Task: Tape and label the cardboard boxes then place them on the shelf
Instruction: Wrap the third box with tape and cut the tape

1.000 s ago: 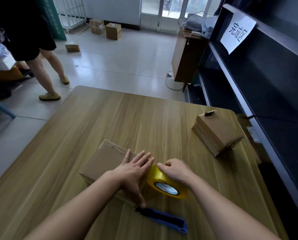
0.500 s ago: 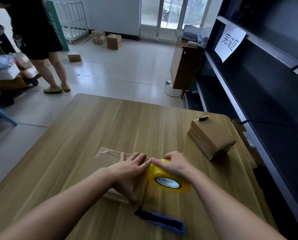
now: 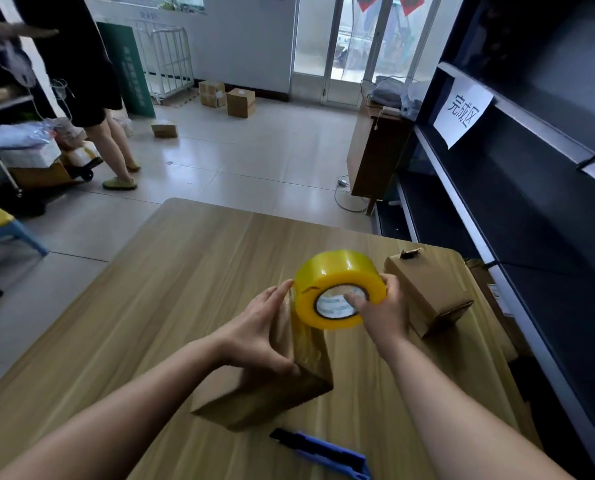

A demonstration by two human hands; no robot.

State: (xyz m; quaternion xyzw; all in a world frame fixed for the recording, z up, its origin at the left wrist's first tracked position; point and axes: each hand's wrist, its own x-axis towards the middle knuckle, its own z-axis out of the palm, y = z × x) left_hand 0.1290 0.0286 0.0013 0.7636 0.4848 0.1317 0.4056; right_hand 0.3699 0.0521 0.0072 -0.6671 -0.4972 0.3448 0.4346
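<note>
Head view showed, nearest to the camera, a blue utility knife [image 3: 323, 455] that lay flat on the wooden table [image 3: 157, 299], just in front of the cardboard box [image 3: 265, 400]. This box stood tilted on one edge on the table, near the front middle. The left hand [image 3: 258, 334] held it from the left side, with the thumb pressed on the near corner and the fingers stretched up along the box. A shiny strip of tape ran from the top of the box up to the tape roll [image 3: 337, 289].

The right hand [image 3: 381, 315] gripped this yellow roll above the box, with the thumb inside the core and the fingers round the outer side. Just right of the roll, a second box [image 3: 427, 292] lay closed on the table, near its right edge.

Beyond the table's right side stood the dark shelf [image 3: 531, 209], and a white paper sign [image 3: 462, 112] with characters hung on its upper rail. Farther away, on the tiled floor, two cartons [image 3: 240, 102] sat near the glass doors. At the far left a person [image 3: 78, 71] in dark clothes stood beside a loaded cart.
</note>
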